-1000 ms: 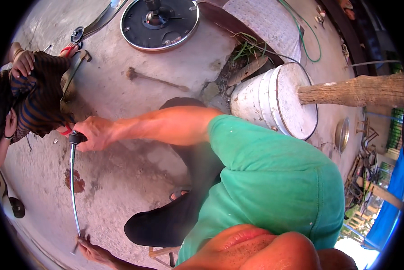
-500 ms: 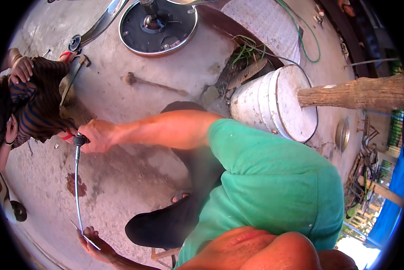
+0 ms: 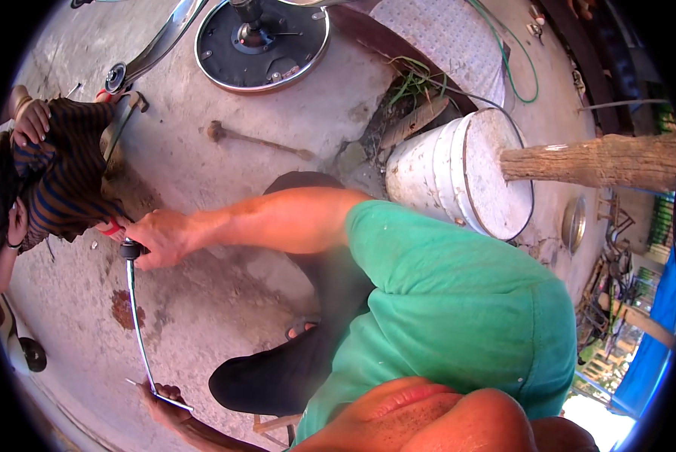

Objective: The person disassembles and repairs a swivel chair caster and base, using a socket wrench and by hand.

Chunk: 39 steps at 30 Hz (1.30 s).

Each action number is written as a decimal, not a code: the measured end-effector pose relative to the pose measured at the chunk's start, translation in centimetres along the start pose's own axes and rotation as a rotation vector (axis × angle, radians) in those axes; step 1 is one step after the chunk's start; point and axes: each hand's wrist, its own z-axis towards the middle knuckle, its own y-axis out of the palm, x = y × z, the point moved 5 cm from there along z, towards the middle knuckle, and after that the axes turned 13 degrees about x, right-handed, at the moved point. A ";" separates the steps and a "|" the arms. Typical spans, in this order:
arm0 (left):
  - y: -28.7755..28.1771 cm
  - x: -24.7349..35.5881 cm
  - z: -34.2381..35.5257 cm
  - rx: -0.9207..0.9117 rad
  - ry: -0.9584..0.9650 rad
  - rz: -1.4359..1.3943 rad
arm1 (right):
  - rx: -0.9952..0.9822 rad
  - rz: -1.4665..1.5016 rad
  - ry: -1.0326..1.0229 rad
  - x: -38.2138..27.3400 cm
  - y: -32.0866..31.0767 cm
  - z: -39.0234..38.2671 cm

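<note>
A thin, shiny metal rod [image 3: 140, 328] with a short crossbar at its lower end spans the gap between my hands. It looks curved in this view. My right hand [image 3: 161, 238] is closed around the black knob-like piece [image 3: 131, 250] at the upper end. My left hand [image 3: 168, 413], lower down, has its fingers curled at the crossbar [image 3: 173, 401]. Part of that grip is hidden. Beside my right hand sits another person in a striped garment [image 3: 70, 181], with a red band [image 3: 112, 227] close to my fingers.
A hammer [image 3: 136, 102] lies beside the other person. A stick with a thick head [image 3: 217, 132] rests on the concrete floor. Behind it stands a black disc-shaped base [image 3: 225, 45] with a chrome rim. At right are a white bucket [image 3: 421, 162] and a wooden post [image 3: 594, 160].
The rod's crossbar end has swung right and down with my left hand. My right hand and the black piece have dropped slightly.
</note>
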 end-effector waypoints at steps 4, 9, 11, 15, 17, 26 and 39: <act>2.5 1.1 -2.8 -0.070 0.094 -0.002 | 0.024 -0.008 0.022 0.5 -0.1 0.0; 1.7 3.0 -4.5 -0.050 0.556 0.143 | 0.001 -0.042 0.159 1.4 -0.5 0.1; 1.6 3.3 -5.2 -0.284 0.654 0.030 | -0.025 -0.029 0.194 1.4 -0.7 0.2; -0.7 4.4 -2.0 -0.264 1.034 0.433 | -0.019 -0.059 0.174 1.6 -0.4 0.3; -1.0 5.0 -2.2 -0.127 1.291 0.633 | -0.030 -0.063 0.179 1.4 -0.5 0.2; 1.7 2.5 -3.6 -0.002 0.413 0.313 | -0.009 -0.028 0.085 1.9 -1.7 -0.2; 2.2 6.2 -6.8 -0.466 0.655 -0.146 | -0.067 -0.106 0.161 3.4 0.7 1.4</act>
